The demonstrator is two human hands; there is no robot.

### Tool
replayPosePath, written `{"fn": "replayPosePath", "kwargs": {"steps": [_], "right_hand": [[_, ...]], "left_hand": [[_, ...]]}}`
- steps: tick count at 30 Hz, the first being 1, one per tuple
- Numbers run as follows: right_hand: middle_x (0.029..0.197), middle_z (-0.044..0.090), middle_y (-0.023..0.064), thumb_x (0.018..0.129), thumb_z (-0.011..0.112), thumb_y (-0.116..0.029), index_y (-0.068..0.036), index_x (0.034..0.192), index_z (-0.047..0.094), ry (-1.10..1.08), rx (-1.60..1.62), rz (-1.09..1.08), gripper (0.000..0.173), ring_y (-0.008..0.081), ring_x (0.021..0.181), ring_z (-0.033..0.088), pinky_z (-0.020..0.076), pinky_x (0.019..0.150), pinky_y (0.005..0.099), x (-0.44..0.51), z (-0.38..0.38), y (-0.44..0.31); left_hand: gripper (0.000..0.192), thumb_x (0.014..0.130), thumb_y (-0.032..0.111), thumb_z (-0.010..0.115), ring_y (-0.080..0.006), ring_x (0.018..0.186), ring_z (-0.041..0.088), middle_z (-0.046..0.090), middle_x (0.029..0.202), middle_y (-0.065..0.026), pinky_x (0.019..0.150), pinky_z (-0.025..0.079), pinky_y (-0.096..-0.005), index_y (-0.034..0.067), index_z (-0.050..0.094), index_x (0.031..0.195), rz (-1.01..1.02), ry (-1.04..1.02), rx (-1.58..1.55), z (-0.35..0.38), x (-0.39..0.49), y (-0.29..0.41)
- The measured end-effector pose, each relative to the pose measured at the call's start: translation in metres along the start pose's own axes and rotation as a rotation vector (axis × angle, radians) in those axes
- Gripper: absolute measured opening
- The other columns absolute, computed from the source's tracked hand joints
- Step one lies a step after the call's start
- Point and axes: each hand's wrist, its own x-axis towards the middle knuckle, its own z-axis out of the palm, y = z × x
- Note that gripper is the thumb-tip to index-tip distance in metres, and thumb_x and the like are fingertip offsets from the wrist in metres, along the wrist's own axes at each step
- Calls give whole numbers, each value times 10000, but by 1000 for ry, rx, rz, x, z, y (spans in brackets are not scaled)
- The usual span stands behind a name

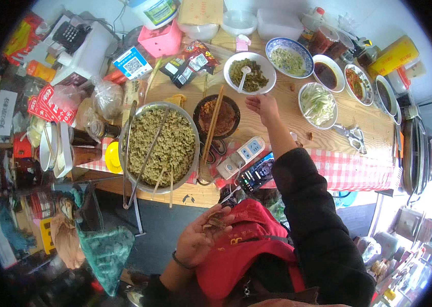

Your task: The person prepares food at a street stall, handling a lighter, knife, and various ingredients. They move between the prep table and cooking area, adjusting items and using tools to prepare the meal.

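My left hand [205,235] is palm up in front of the red apron [250,222], with several dry brown flakes [215,222] lying in its cupped palm and fingers. Over the wooden table, my right hand [264,109] reaches forward, fingers slightly spread and nothing visible in them. Its fingertips are just short of a white bowl [271,78] of chopped dark greens. A white spoon [243,78] rests in that bowl, its handle pointing towards me. Small brown crumbs [310,136] lie on the tabletop right of my forearm.
A large steel basin [196,165] of a chopped green mixture, with tongs and sticks, stands left. Chopsticks [213,122] lie across a dark bowl of red-brown paste [235,128]. Nearby are a power strip [241,157], a phone [256,172], scissors [354,138] and shredded vegetables [317,103].
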Motion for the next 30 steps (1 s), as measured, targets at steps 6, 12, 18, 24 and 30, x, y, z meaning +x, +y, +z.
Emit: {"fn": "replayPosePath", "kwargs": {"steps": [6,12,18,24,30], "right_hand": [[921,568,212,899,348,-87,80,1075,403,75,103,-88,249,282,808,613,547,692,352,31,28,-5],[923,558,231,897,352,-87,104,1109,374,141,130,-63,286,292,765,618,554,640,369,37,43,-4],[820,605,190,868,362,-102,94,1014,455,176,-127,-58,262,236,646,621,540,572,327,33,27,-3],[717,609,172,854,401,-156,56,930,509,158,-533,-112,250,239,574,618,497,484,326,9,-26,-26],[791,613,175,865,466,-302,-32,943,564,285,-1432,-592,298,353,789,588,442,709,428,-21,-19,-90]], "left_hand": [[732,600,-90,431,-314,1238,363,354,1340,-193,1026,323,-418,-20,308,1318,-30,24,-7,-10,10,25],[724,608,-95,423,-315,1240,359,352,1343,-188,1037,304,-420,-12,313,1318,-22,7,-27,-18,15,33],[719,613,-110,417,-320,1246,349,341,1348,-193,1040,300,-426,-12,310,1318,-35,-17,-64,-19,17,36],[727,612,-119,430,-325,1253,338,333,1352,-196,1032,313,-419,-11,303,1320,-49,-46,-66,-30,17,41],[729,628,-88,499,-333,1233,366,345,1343,-206,1015,330,-428,-2,302,1324,-40,-51,-95,-44,18,51]]}}
